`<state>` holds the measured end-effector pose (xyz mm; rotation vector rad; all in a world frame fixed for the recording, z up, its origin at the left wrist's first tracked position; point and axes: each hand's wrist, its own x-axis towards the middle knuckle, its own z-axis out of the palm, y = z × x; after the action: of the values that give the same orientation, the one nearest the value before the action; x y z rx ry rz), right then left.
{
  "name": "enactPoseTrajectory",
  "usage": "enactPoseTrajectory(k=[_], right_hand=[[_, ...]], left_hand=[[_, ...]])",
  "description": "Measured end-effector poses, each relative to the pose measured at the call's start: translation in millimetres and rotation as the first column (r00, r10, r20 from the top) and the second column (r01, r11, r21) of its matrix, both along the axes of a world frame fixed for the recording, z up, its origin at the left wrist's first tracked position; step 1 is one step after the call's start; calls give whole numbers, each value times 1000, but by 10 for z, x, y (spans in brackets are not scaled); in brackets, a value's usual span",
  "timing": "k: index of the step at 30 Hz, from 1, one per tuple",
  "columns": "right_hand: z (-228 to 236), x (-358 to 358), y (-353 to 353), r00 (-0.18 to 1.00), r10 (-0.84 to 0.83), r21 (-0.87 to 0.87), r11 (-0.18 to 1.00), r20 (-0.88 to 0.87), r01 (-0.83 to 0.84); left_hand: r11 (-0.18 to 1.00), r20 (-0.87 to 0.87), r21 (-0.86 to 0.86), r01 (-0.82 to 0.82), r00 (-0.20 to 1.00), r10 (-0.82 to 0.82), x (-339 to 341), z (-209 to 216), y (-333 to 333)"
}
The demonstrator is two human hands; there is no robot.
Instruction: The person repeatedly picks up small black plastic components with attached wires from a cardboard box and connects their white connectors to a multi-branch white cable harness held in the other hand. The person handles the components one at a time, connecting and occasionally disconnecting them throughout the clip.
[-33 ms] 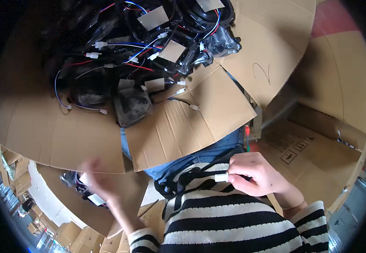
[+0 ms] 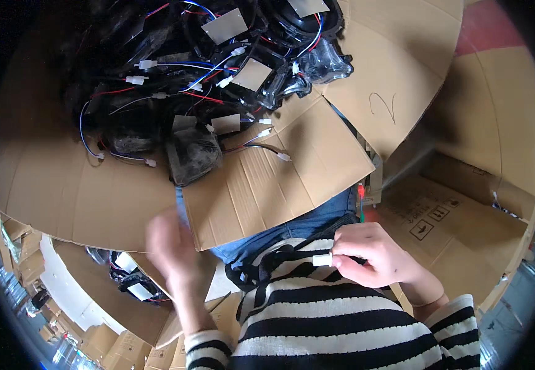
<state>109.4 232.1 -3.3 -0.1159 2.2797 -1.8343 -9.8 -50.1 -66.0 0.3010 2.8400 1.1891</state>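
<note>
My right hand [image 2: 371,254] is closed in front of my striped top. Between its thumb and fingers sits a small white block-like piece [image 2: 322,260], whose kind I cannot make out. My left hand [image 2: 172,243] is smeared by motion at the near edge of the cardboard sheet [image 2: 88,203], so its fingers do not show. Beyond both hands lies a pile of black plastic units [image 2: 194,154], some glossy, with pale rectangular labels. Red, blue and white wires run from them and end in white plugs [image 2: 284,156].
At the lower left, a cardboard box [image 2: 104,302] holds more black parts [image 2: 139,280] with pale labels. A large open carton [image 2: 459,228] stands at the right. A creased cardboard flap [image 2: 280,179] reaches over my lap, beside a red-and-green thing [image 2: 361,191].
My left hand has moved right, from over the lower-left box toward my lap, uncovering more of the black parts there. My right hand is nearly still, with the white piece in it.
</note>
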Motion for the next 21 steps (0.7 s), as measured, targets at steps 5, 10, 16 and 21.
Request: enactPoseTrajectory(k=[5,10,16,21], right_hand=[[-26,17,0,1000,3,-12,1000,10,-3],[-14,40,-45,997,-2,-2,1000,76,3],[-72,-63,-59,996,25,19,999,86,-27],[-116,-189,-74,991,46,19,999,127,-49]], left_hand=[[668,225,-358,653,754,-617,-461,-1369,1008],[597,257,-546,588,795,-549,-727,-2336,1140],[518,503,-402,755,655,-564,-801,-2078,1193],[628,283,-289,722,691,-665,-524,-1997,888]])
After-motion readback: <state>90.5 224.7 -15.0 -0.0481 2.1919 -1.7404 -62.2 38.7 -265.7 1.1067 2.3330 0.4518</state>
